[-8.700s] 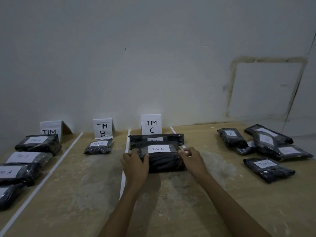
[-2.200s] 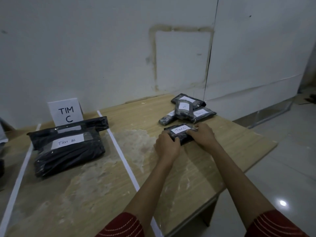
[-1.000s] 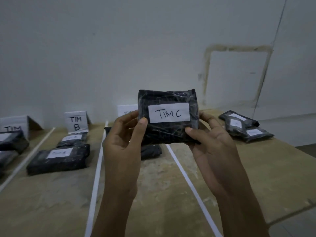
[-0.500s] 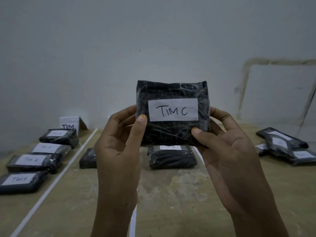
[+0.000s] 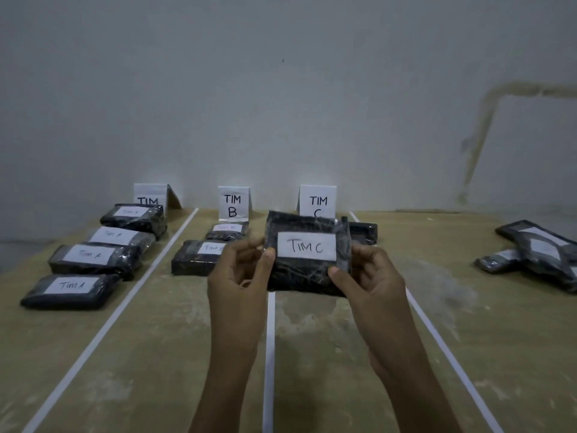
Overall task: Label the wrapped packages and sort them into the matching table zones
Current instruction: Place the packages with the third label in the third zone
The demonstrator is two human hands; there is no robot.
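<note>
Wrapped package (image 5: 307, 276) in black film, its white label (image 5: 306, 246) reading TIM C, is held up off the desk (image 5: 343, 354) in front of the TIM C sign (image 5: 318, 200), whose lower edge it covers. The left hand (image 5: 240, 276) grips its left edge, thumb on the front and fingers curled behind; the right hand (image 5: 371, 276) clasps the right edge the same way. Behind it a dark package (image 5: 363, 232) lies on the desk beside that sign, mostly hidden. White tape strips (image 5: 268, 354) split the desk into lanes. Under the TIM B sign (image 5: 233, 203) lie two more: the nearer package (image 5: 195, 257) has its label partly covered by the left hand, and the farther package (image 5: 228, 231) bears writing too faint to read. At left, four packages (image 5: 70, 290) lie in a row, the closest two reading TIM A; the last one hides the lower half of the folded sign (image 5: 151, 195) behind it, leaving only TIM. At the right edge a loose pile (image 5: 537, 251) of overlapping packages is cut off by the frame, its labels unreadable.
</note>
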